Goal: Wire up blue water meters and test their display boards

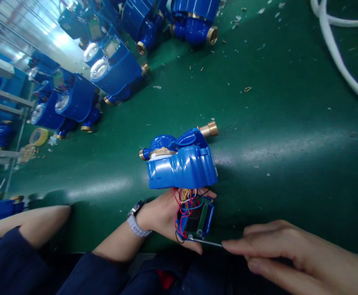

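A blue water meter [181, 157] with brass threaded ends lies on the green table near its front edge. Coloured wires [186, 203] run from it to a small blue lid with a circuit board [197, 219]. My left hand [163, 215], a watch on its wrist, is closed round that lid from below. My right hand [292, 256] pinches a thin metal tool [206, 242] whose tip touches the lid's lower corner.
Several more blue water meters [111, 61] lie at the far left and back of the table. A tape roll [39, 136] sits at the left. A white hose [335, 49] curves across the back right. Small debris dots the green surface [289, 123].
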`<state>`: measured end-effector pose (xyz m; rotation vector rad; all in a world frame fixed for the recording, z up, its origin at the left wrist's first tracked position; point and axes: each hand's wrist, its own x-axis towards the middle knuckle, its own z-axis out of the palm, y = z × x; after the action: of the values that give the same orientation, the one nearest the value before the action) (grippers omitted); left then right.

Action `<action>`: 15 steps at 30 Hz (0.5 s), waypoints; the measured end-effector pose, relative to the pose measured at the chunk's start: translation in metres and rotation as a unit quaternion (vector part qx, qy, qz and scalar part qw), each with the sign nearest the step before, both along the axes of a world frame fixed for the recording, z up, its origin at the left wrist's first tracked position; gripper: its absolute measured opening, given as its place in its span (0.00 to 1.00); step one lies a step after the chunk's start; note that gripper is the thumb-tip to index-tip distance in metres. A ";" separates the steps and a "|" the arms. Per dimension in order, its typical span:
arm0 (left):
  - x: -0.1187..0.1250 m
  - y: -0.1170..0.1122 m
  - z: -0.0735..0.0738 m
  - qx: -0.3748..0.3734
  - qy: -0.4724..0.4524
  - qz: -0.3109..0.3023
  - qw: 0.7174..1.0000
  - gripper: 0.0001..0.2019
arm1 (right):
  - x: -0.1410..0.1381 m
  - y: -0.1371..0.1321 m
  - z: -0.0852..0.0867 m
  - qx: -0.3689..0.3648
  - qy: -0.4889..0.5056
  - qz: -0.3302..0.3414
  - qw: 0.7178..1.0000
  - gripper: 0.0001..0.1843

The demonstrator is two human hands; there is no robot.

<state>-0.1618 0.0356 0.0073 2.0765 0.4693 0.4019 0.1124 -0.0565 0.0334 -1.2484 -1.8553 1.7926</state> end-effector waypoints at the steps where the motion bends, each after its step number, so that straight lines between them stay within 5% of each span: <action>1: 0.000 0.000 0.000 0.001 -0.002 0.000 1.000 0.46 | 0.000 0.000 0.001 -0.007 0.001 -0.001 1.000 0.16; 15: 0.001 0.001 -0.001 -0.027 -0.004 -0.012 1.000 0.44 | 0.003 -0.007 0.002 0.058 0.004 -0.045 0.997 0.15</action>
<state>-0.1607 0.0366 0.0064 2.0248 0.4449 0.3790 0.1152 -0.0632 0.0351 -1.2601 -1.8404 1.6158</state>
